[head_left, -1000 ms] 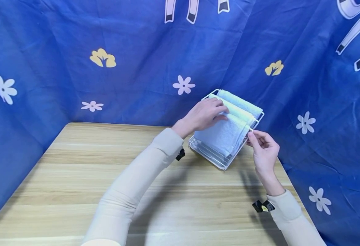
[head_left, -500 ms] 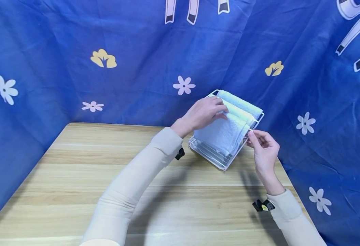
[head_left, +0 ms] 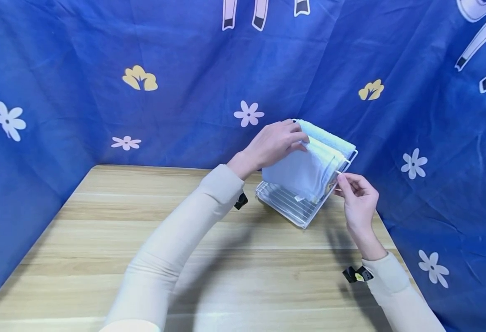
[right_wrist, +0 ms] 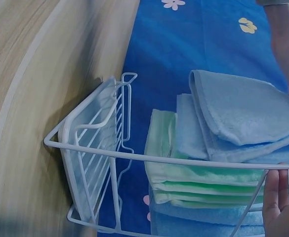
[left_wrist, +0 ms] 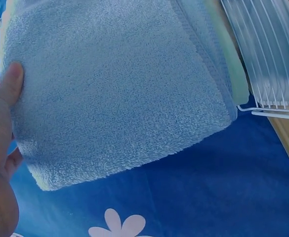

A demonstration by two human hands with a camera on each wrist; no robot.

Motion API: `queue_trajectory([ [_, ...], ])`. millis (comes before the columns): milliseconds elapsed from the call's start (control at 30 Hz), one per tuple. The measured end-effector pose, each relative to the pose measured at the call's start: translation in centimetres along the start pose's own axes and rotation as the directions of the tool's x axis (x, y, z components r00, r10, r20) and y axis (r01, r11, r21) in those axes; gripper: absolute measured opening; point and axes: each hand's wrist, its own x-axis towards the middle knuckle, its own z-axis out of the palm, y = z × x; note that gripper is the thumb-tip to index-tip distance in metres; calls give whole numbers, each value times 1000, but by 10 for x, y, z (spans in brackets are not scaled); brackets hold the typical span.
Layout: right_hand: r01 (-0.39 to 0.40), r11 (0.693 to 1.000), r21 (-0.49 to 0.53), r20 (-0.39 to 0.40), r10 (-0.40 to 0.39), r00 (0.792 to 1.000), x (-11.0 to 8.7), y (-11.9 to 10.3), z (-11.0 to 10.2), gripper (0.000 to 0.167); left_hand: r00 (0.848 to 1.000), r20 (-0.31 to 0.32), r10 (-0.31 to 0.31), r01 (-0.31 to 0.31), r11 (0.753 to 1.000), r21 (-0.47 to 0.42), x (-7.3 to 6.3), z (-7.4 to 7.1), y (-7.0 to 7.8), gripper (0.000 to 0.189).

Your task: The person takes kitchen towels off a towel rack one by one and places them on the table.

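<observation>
A light blue terry towel (head_left: 290,170), folded, is gripped at its upper edge by my left hand (head_left: 273,144). In the left wrist view this towel (left_wrist: 119,94) fills the middle, the thumb lying on its face and the other fingers mostly hidden behind. The white wire rack (head_left: 282,214) stands at the back right of the table. My right hand (head_left: 360,200) pinches the rack's side near its top. Behind the held towel, the right wrist view shows pale green towels (right_wrist: 198,175) in folded layers, and another blue towel (right_wrist: 203,219) past them.
A pale tray (right_wrist: 77,170) forms the rack's base on the wooden table (head_left: 151,230). Close behind and to the right hangs a blue patterned curtain (head_left: 185,115). A dark device (head_left: 358,275) is strapped at the right wrist.
My left hand has risen slightly with the blue towel, whose lower edge has lifted and uncovered more of the rack's base. The right hand keeps its hold on the rack.
</observation>
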Motion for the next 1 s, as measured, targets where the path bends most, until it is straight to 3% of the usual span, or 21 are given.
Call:
queue_trajectory([
  [633, 21, 1000, 21, 25, -21, 999, 2, -1, 0, 10, 999, -50, 5, -5, 1000, -1, 1, -26, 1, 15],
  [1000, 22, 999, 40, 27, -23, 999, 2, -1, 0, 8, 995, -87, 39, -37, 999, 22, 2, -45, 3, 16],
])
